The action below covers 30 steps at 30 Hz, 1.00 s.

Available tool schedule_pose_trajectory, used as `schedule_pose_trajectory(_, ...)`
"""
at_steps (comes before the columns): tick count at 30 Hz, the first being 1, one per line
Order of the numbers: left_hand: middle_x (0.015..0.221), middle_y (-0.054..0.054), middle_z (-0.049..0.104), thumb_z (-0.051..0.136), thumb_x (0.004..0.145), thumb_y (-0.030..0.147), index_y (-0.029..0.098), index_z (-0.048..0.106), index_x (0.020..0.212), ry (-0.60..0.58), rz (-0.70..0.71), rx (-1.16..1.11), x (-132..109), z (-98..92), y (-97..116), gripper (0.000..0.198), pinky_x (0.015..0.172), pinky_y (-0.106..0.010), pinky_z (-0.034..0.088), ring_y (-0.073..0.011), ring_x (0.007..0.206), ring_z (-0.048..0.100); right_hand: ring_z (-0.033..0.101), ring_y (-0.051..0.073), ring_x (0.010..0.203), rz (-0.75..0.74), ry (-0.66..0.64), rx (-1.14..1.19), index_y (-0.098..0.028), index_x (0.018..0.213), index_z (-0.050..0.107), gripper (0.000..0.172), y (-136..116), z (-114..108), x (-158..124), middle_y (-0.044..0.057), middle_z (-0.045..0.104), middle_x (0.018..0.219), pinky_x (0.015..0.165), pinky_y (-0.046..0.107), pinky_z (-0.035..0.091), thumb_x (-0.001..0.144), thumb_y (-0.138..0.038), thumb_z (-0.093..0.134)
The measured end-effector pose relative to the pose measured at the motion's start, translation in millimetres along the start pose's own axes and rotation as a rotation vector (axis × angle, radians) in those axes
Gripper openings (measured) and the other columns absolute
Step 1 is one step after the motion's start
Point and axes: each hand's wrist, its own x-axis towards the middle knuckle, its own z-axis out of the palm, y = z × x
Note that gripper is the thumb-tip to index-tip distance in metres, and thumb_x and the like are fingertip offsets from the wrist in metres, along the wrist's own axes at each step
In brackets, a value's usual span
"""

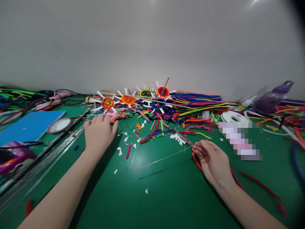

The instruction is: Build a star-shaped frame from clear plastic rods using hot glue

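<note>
Green table (152, 197) below a plain grey wall (152, 38), covered with many craft bits. Scissors (185, 139) flat on the table, at about 3 o'clock from its middle, blades together and pointing to 10 o'clock, red handles under the right hand (211, 160). Right hand with fingers bent and pressed together, pinching the handles, wrist low on the table.

At 9 o'clock from the scissors, well apart, the left hand (100, 135): palm down, fingers straight and loosely side by side, holding nothing. Fingertips at a pink and orange piece (118, 115); touching or only just beside, cannot tell.

Between the two hands, white paper scraps (119, 151). At 12 to 1 o'clock from the scissors, a heap of pipe cleaners (202, 108) in many colours. At 11 o'clock, near the wall, paper flowers (128, 100) on thin sticks. At 2 o'clock a white tape roll (234, 117), and further out a purple bottle (274, 98), tilted. Far at 9 o'clock a blue sheet (28, 125), with a round lid (59, 125) just beside it.
</note>
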Motion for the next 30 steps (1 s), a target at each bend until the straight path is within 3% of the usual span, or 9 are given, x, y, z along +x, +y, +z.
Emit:
schedule_pose_trajectory(4, 0.091, -0.006, 0.064, 0.040, 0.088, 0.031, 0.020, 0.061, 0.090, 0.124, 0.119, -0.480, -19, -14.5, 33, 0.023, 0.086, -0.035, 0.034, -0.0210, 0.091, 0.056, 0.068, 0.012, 0.060, -0.023, -0.020, 0.004, -0.015, 0.072, 0.067, 0.022, -1, -1, 3, 0.002, 0.070, 0.066, 0.053, 0.015, 0.055, 0.057, -0.022, 0.082)
schedule_pose_trajectory(8, 0.081, -0.001, 0.062, 0.045, 0.086, 0.029, 0.021, 0.061, 0.088, 0.143, -0.067, -0.839, -35, -19.9, 52, 0.018, 0.072, -0.027, 0.041, -0.0150, 0.074, 0.055, 0.067, 0.011, 0.059, -0.045, -0.030, 0.021, -0.016, 0.073, 0.066, 0.022, -2, -2, 8, 0.001, 0.069, 0.065, 0.054, 0.016, 0.055, 0.058, -0.022, 0.081)
schedule_pose_trajectory(15, 0.074, 0.001, 0.059, 0.046, 0.086, 0.028, 0.020, 0.061, 0.089, 0.080, -0.155, -0.992, -42, -15.2, 55, 0.018, 0.068, -0.024, 0.041, -0.0129, 0.070, 0.055, 0.066, 0.010, 0.057, -0.097, -0.080, 0.015, -0.015, 0.072, 0.065, 0.020, -4, 1, 25, 0.001, 0.069, 0.066, 0.055, 0.015, 0.055, 0.060, -0.022, 0.080)
schedule_pose_trajectory(24, 0.072, 0.000, 0.057, 0.046, 0.085, 0.027, 0.019, 0.060, 0.088, 0.045, -0.105, -1.149, -44, -11.4, 58, 0.017, 0.068, -0.025, 0.043, -0.0134, 0.069, 0.054, 0.065, 0.008, 0.056, -0.104, -0.122, 0.060, -0.015, 0.070, 0.065, 0.018, -7, 12, 57, -0.001, 0.069, 0.063, 0.054, 0.013, 0.053, 0.060, -0.019, 0.078)
schedule_pose_trajectory(30, 0.073, -0.001, 0.060, 0.048, 0.083, 0.028, 0.019, 0.061, 0.083, -0.050, -0.163, -1.303, -49, -20.4, 66, 0.016, 0.068, -0.025, 0.046, -0.0134, 0.069, 0.057, 0.065, 0.006, 0.061, -0.017, -0.109, 0.154, -0.016, 0.070, 0.063, 0.014, -6, 17, 49, -0.003, 0.067, 0.064, 0.061, 0.011, 0.054, 0.064, -0.019, 0.076)
